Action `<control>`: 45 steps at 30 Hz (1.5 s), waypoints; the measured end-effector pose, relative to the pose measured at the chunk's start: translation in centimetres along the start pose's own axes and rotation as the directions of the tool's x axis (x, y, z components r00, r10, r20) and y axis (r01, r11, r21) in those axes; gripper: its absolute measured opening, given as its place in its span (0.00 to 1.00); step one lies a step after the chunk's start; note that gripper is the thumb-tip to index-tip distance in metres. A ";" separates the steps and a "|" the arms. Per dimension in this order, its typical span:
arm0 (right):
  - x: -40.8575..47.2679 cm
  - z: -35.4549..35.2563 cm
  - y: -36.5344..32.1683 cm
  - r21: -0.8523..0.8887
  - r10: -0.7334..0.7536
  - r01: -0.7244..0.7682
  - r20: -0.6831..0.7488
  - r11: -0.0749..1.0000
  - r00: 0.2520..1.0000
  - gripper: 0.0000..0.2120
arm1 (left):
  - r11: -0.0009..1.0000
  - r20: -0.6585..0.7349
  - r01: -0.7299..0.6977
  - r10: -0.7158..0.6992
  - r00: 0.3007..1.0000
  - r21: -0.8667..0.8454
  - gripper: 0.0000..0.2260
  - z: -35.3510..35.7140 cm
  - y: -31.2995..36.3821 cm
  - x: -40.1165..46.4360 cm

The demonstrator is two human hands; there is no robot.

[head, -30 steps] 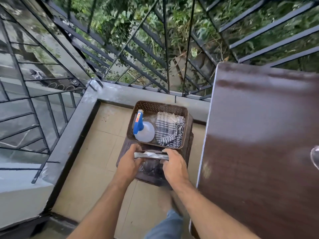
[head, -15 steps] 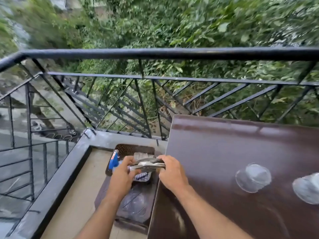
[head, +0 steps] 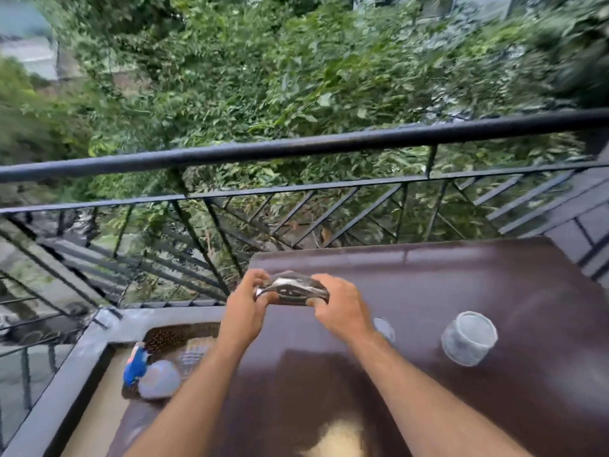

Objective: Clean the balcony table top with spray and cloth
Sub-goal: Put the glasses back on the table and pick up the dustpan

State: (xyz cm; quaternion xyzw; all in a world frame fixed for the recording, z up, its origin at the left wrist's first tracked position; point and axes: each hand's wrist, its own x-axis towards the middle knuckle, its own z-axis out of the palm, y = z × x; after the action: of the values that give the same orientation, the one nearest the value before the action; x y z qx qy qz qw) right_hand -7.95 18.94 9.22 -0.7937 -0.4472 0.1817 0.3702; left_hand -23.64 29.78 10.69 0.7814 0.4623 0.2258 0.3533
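2 hands point(head: 290, 306) closed on dark flat object point(head: 292, 288) (blurred), above table point(head: 461, 285).

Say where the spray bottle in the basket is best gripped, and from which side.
Grip the spray bottle at the neck just under its blue head, coming from above. It stands in the basket with the round body low and the head topmost; the table blocks its right side. Both hands hold something else.

Soft, even daylight with no hard shadows. Beyond my hands point(head: 290, 305) pale glare streaks the table top point(head: 461, 291). Motion blur smears everything; the railing point(head: 296, 148) bows with wide-angle distortion.
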 end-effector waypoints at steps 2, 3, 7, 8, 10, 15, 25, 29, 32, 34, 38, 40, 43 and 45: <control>0.0 -1.8 1.5 -0.007 0.016 -0.016 -0.036 1.000 0.999 0.22 | 1.000 0.025 0.007 -0.007 1.000 -0.003 0.13 1.8 1.7 0.5; 0.0 -2.8 2.2 -0.006 0.020 -0.020 -0.047 1.000 0.999 0.23 | 1.000 0.038 0.010 -0.010 0.999 -0.006 0.13 2.8 2.6 0.7; -0.6 -6.7 4.6 -0.035 0.032 -0.035 -0.069 0.999 0.997 0.24 | 0.998 0.094 -0.058 0.061 0.994 -0.033 0.12 6.3 5.8 1.3; -1.0 -7.6 5.4 -0.043 0.048 -0.052 -0.082 0.998 0.995 0.24 | 0.995 0.120 -0.073 0.080 0.990 -0.060 0.14 7.2 6.5 1.5; -1.6 -8.9 6.9 -0.029 0.068 -0.073 -0.129 0.997 0.989 0.24 | 0.992 0.155 -0.085 0.098 0.983 -0.089 0.16 9.2 7.7 1.9; -3.3 -9.5 9.9 0.046 0.129 -0.121 -0.348 0.992 0.929 0.22 | 0.979 0.217 -0.163 0.186 0.958 -0.120 0.15 14.2 11.0 2.6; -7.2 -6.8 15.8 0.173 0.327 -0.278 -0.465 0.945 0.822 0.23 | 0.970 0.461 0.043 0.074 0.884 -0.239 0.12 21.6 12.9 -0.5; -8.6 -5.5 17.2 0.272 0.461 -0.375 -0.436 0.886 0.773 0.19 | 0.989 0.500 0.039 0.038 0.865 -0.143 0.11 23.4 11.9 -1.5; -9.2 -4.6 17.8 0.275 0.497 -0.416 -0.413 0.867 0.763 0.17 | 0.995 0.509 0.041 0.012 0.861 -0.092 0.18 24.0 11.3 -2.1; -9.1 -4.1 18.1 0.262 0.503 -0.430 -0.390 0.864 0.772 0.16 | 0.998 0.510 0.031 0.005 0.860 -0.062 0.21 24.2 11.0 -2.3; -9.2 -3.3 18.7 0.239 0.508 -0.449 -0.366 0.861 0.780 0.14 | 0.999 0.516 -0.032 0.025 0.856 0.004 0.10 24.7 10.7 -2.4; -9.3 -2.9 18.9 0.234 0.516 -0.460 -0.363 0.857 0.776 0.14 | 0.996 0.514 -0.077 0.038 0.857 0.055 0.16 24.8 10.8 -2.7; -9.3 -2.4 19.2 0.223 0.527 -0.478 -0.359 0.850 0.770 0.15 | 0.983 0.518 -0.120 0.032 0.855 0.137 0.19 25.0 11.0 -3.0; -9.3 -2.3 19.5 0.212 0.526 -0.482 -0.343 0.850 0.778 0.16 | 0.970 0.511 -0.155 0.039 0.859 0.187 0.16 25.1 11.2 -3.3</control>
State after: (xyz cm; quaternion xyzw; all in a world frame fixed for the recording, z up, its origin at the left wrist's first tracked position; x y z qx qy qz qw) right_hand -0.27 3.75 -4.29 -0.8820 -0.1248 0.1382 0.4329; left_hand -1.83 14.66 2.84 0.8699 0.3360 -0.0209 0.3604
